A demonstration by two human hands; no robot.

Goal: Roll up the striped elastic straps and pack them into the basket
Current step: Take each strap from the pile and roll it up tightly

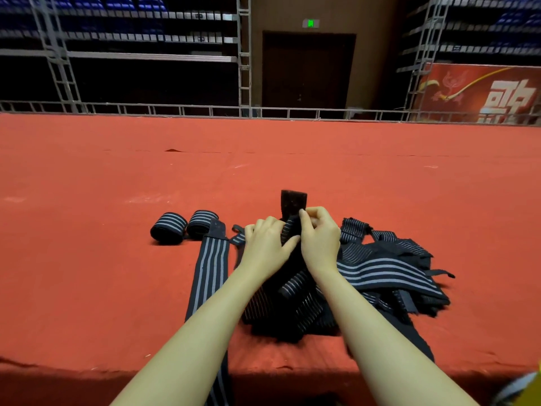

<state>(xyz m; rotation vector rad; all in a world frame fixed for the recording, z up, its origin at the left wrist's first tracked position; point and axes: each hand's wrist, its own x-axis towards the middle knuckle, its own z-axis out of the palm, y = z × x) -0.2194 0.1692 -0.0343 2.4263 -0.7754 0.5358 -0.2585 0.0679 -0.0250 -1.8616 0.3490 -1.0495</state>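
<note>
— Both hands first: what are they doing?
— Left hand (265, 249) and right hand (319, 237) meet over the middle of the heap. Each has its fingers curled round one strap (289, 230), pinching it between them. The strap's dark rough end tab (293, 204) stands upright above the knuckles.

— And the big things around them?
— A wide red carpeted stage (263, 159) carries everything. Behind it runs a low metal rail (175, 108), then scaffold frames with dark blue seating (123, 2), a brown door (307, 71) under a green sign, and a red banner (480, 95) far right.

— Where are the straps?
— A loose heap of striped straps (380, 276) lies under and to the right of the hands, tangled, near the stage's front edge. One long flat strap (209, 273) runs left of the left forearm and hangs over that edge.

— Anything already rolled?
— Two rolled straps (169, 230) sit side by side left of the hands, touching each other; the right roll (202, 222) touches the long strap's top end.

— The basket?
— I cannot tell; only a blurred yellow thing (524, 388) shows at the bottom right corner.
</note>
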